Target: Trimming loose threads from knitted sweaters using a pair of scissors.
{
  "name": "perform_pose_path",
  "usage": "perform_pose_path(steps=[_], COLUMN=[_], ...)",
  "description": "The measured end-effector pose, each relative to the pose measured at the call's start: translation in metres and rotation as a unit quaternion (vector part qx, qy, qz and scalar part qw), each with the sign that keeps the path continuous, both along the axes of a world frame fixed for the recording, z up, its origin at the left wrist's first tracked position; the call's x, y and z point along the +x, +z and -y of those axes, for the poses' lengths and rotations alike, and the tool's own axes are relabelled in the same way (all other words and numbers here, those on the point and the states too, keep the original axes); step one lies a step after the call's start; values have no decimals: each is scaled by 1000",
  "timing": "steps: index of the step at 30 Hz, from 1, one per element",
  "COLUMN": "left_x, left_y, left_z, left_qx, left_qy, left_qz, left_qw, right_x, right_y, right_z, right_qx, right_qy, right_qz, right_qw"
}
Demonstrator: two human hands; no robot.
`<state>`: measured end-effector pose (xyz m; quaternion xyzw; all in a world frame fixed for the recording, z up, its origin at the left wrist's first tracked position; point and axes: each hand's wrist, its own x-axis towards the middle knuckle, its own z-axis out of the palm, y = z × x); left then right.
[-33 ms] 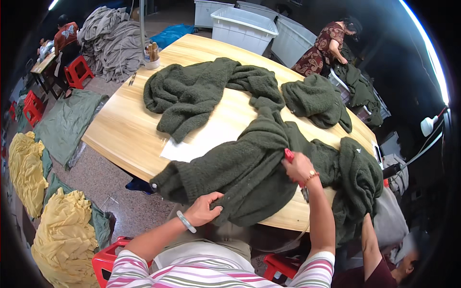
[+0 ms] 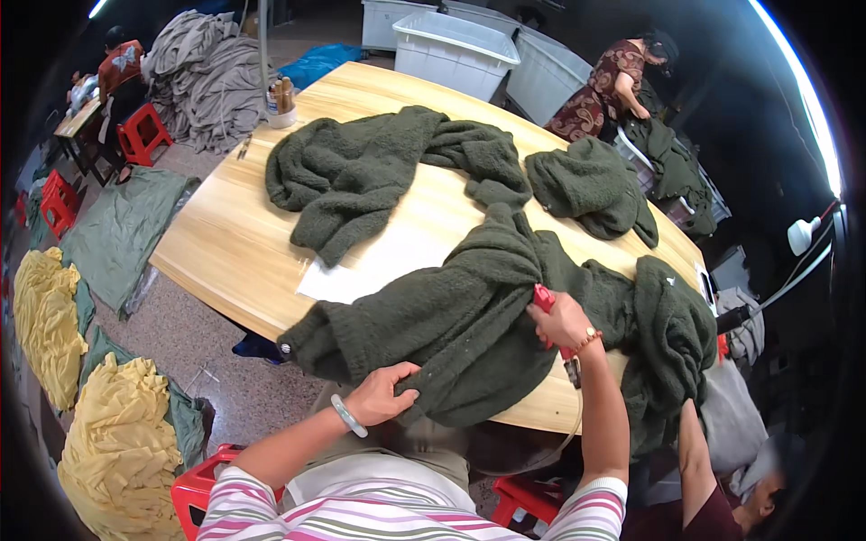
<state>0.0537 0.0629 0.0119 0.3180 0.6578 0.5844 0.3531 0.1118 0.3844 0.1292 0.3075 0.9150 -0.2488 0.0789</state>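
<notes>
A dark green knitted garment [image 2: 451, 334] lies across the near edge of the table, its ribbed part and a button toward the left. My left hand [image 2: 384, 397] is closed on its lower edge, thumb over the cloth. In my right hand [image 2: 561, 321] is a red air gun [image 2: 545, 298], with a metal fitting and a thin hose trailing below the wrist. Its front end touches or hovers just over the garment's upper folds; I cannot tell which.
More green garments [image 2: 361, 171] lie on the wooden table [image 2: 225, 234]. A cup of bottles [image 2: 281, 113] stands at its far left. Yellow cloth piles [image 2: 122, 442] are left on the floor. One co-worker's arm [image 2: 693, 451] reaches in at right; another person [image 2: 613, 86] stands beyond, near white bins [image 2: 456, 50].
The red air gun has turned slightly in my right hand, showing more of its lower end and fitting. The whole view has shifted a little. My left hand keeps its hold.
</notes>
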Motion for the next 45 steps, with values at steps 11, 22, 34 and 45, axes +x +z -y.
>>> perform_pose_path(steps=[11,22,34,45], left_x=[-22,-5,-4,-38], left_y=[16,11,-8,10], left_z=[-93,-91,-80,-68], left_qx=[37,115,144,203], left_qy=[-54,37,125,46], left_qz=[275,145,-85,356], left_qw=[959,982,978,911], right_x=[88,147,143,138], right_y=[10,15,9,3], right_z=[52,93,119,121], right_qx=[10,22,12,-34], right_qy=[29,100,186,134], right_qz=[-81,-79,-14,-78], right_qw=[996,992,982,987])
